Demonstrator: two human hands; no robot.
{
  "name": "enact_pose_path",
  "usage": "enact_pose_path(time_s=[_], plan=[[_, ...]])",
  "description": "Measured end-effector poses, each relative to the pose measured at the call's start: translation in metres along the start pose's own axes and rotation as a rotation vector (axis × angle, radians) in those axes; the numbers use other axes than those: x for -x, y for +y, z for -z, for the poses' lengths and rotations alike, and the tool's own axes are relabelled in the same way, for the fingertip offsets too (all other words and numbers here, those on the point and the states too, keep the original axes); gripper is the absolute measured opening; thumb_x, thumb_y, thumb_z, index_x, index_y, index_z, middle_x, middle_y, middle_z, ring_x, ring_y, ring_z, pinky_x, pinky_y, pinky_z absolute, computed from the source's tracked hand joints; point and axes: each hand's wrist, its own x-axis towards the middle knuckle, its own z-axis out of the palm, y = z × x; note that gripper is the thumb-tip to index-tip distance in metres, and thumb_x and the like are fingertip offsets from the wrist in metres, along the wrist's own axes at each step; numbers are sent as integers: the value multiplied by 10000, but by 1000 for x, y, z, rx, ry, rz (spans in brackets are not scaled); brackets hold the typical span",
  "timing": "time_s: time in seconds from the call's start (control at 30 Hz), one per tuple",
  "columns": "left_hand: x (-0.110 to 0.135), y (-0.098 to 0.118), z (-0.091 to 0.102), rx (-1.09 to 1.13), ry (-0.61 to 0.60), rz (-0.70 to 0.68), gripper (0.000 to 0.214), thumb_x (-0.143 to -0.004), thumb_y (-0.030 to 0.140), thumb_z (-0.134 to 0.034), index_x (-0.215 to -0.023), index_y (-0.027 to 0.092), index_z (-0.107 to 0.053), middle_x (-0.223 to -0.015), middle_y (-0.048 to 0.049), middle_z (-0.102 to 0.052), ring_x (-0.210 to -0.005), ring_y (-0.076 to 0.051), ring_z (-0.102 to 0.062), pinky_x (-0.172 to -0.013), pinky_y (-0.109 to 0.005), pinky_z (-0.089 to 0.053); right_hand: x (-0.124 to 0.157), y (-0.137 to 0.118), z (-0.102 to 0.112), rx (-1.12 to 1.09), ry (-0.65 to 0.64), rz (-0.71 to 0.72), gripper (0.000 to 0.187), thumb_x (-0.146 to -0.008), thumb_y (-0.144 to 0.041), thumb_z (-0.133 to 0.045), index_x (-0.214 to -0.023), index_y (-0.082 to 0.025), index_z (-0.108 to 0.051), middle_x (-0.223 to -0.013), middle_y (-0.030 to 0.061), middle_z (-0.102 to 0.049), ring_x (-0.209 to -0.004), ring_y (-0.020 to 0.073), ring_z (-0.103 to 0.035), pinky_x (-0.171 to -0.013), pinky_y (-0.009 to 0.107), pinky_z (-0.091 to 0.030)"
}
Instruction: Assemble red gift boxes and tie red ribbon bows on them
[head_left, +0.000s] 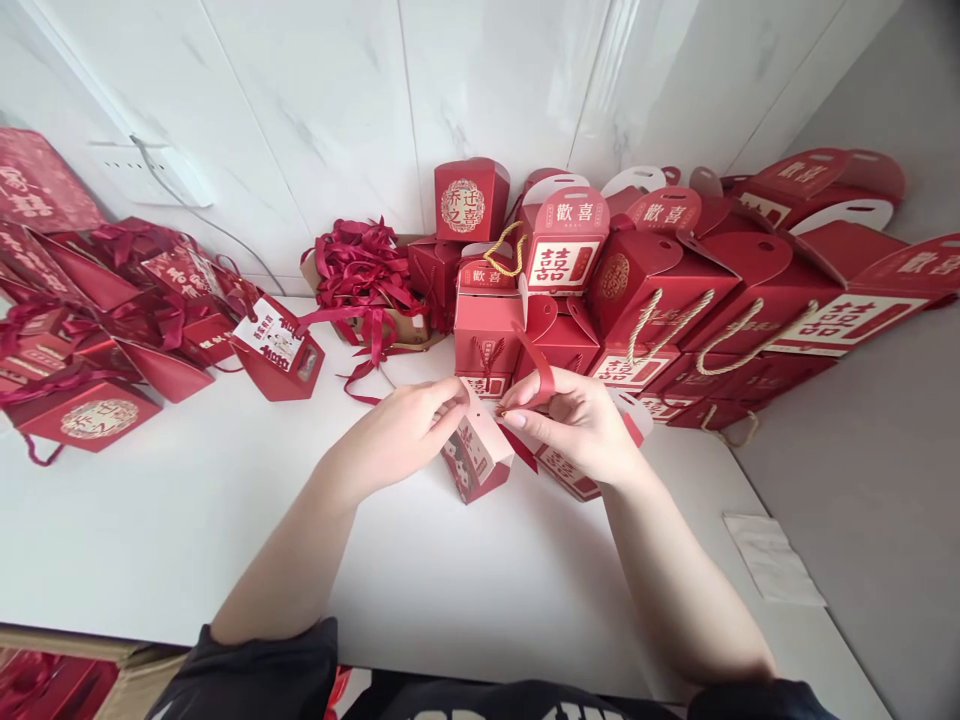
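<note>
A small pink and red gift box (pixel 480 462) stands tilted on the white table in front of me. My left hand (pixel 411 425) has its fingers closed on the top edge of this box, on its left side. Just right of the box top, my right hand (pixel 574 420) pinches a red ribbon (pixel 541 365) between thumb and forefinger. The ribbon loops up over the fingers, and a tail hangs down beside the box. Behind my right hand, another red box (pixel 574 475) is partly hidden.
Red gift boxes (pixel 660 280) with rope handles are stacked at the back right against the wall. A carton (pixel 397 325) overflows with dark red ribbons (pixel 364 265). Several ribboned boxes (pixel 97 410) crowd the left of the table. A white paper (pixel 772 560) lies at the right edge.
</note>
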Motion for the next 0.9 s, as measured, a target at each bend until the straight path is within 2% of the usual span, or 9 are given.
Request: enact_pose_path(time_s=[0.1,0.17,0.27,0.4,0.47,0.6,0.67,0.77,0.9], plan=[[-1,5,0,35,127,-29,254,-962,325,-445,-831,192,-618,-842,-22,-640,-716,-152,-592,-640,-257,-425,0,1,-1,-106,-34,1,134,-810,-266,-736,-812,-187,-627,-827,18,-680,-777,155,-640,-748,326,-550],[2,11,2,139,193,-111,194,-936,325,-518,-863,187,-633,-876,-28,-638,-749,-143,-594,-671,-249,-447,2,-1,-1,-151,-84,25,142,-811,-245,-733,-783,-188,-606,-810,17,-667,-763,152,-633,-718,321,-548],[10,21,6,326,78,-286,128,-908,300,-579,-952,184,-613,-854,-18,-634,-729,-123,-582,-684,-234,-467,5,-6,2,-153,-201,68,133,-804,-215,-735,-774,-188,-608,-783,16,-651,-742,148,-617,-674,304,-536],[18,29,2,405,-119,-342,176,-975,280,-419,-899,178,-541,-756,-13,-594,-649,-116,-527,-606,-235,-431,6,-8,4,-118,-276,31,160,-823,-267,-720,-766,-186,-594,-780,23,-639,-740,153,-619,-669,308,-539],[19,29,-3,387,-106,-368,205,-984,256,-359,-872,179,-513,-742,-17,-588,-636,-118,-519,-594,-241,-420,5,-7,4,-128,-282,16,169,-833,-272,-710,-762,-184,-584,-783,23,-639,-738,152,-625,-671,305,-540],[17,28,-8,344,20,-444,212,-969,201,-374,-782,184,-473,-681,-2,-574,-595,-104,-498,-576,-236,-410,5,-4,0,-202,-320,27,139,-846,-239,-694,-784,-181,-584,-778,16,-639,-760,156,-647,-693,304,-541],[16,29,-9,393,15,-420,240,-974,210,-375,-758,182,-476,-657,0,-574,-567,-97,-489,-549,-229,-408,5,-3,-2,-204,-319,21,146,-856,-253,-685,-790,-185,-574,-777,16,-635,-761,163,-657,-683,307,-543],[15,30,-11,576,-91,-289,296,-999,279,-347,-763,175,-491,-646,-10,-577,-534,-91,-487,-516,-224,-416,7,-3,-2,-116,-260,62,169,-857,-280,-682,-775,-194,-562,-785,18,-621,-724,159,-642,-640,302,-535],[14,31,-17,789,-170,-187,347,-1006,377,-334,-756,177,-468,-576,-1,-519,-476,-88,-417,-455,-228,-376,9,-9,-2,82,-177,246,104,-840,-225,-694,-786,-197,-610,-806,24,-610,-723,153,-592,-651,302,-515]])
